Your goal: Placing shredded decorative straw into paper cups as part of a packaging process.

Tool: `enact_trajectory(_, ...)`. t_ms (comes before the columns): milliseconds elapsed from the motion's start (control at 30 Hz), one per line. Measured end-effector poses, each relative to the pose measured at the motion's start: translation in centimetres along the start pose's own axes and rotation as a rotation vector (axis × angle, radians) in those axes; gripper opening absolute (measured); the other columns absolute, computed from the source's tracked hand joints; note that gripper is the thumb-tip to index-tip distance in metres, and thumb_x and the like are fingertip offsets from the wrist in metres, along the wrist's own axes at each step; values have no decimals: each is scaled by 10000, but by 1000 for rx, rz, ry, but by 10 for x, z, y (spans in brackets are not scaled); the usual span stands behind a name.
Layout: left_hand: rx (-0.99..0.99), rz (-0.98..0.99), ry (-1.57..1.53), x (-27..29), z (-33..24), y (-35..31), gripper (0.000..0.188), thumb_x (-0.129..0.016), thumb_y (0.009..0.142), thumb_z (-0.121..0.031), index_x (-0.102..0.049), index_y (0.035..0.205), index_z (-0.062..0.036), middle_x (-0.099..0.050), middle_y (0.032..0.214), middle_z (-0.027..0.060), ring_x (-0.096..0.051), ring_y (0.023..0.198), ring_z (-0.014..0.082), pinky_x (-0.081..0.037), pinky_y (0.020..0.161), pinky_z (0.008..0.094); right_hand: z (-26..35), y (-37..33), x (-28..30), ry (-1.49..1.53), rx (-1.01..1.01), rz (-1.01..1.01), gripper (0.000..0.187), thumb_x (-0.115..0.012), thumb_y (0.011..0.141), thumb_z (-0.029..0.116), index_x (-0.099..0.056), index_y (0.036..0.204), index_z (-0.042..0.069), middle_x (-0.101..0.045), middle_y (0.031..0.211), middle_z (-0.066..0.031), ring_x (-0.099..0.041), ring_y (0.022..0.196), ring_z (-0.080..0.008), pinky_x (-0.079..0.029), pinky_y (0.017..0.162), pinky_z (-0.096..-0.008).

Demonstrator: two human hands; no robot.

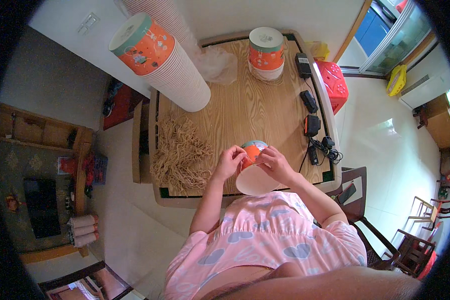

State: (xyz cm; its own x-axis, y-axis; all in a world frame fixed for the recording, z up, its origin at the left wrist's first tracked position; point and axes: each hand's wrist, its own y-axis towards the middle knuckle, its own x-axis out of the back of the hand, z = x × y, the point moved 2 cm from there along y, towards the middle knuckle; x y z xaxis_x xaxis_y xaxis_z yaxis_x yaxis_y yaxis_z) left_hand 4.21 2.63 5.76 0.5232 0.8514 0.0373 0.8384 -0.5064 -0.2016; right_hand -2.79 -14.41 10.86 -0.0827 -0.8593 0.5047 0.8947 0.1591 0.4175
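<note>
Head view: both hands hold one orange paper cup (255,167) over the near edge of the wooden table (255,100), its white open mouth tipped toward the person. Left hand (228,162) fingers pinch the cup's side, right hand (275,164) fingers curl closed on the other side. Judgement: keep the grip light so the thin wall doesn't crush, steady it with the right.

Room: pile of tan cords (180,155) just left; tall leaning cup stack (165,60) far left, short cup stack (266,52) far end; black chargers (311,112) line the right edge. Middle of the table is open.
</note>
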Motion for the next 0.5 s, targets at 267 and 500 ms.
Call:
enact_trajectory(267, 45, 178, -39, -3, -24, -10, 143, -606, 763, -26, -620, 898, 17, -631, 793, 55, -587, 730, 94, -476, 669, 221, 5, -2, 3, 5, 23, 60, 148, -620, 680, 13, -559, 802, 69, -534, 848, -84, -510, 821, -283, -441, 706, -365)
enact_trajectory(500, -18, 143, 143, -2, -17, -10, 111, -642, 743, -63, -633, 830, 5, -627, 747, 38, -567, 687, 88, -459, 628, 216, 4, -5, 2, 16, 27, 111, 217, -595, 688, 17, -559, 899, 56, -539, 943, -116, -484, 924, -332, -437, 779, -395)
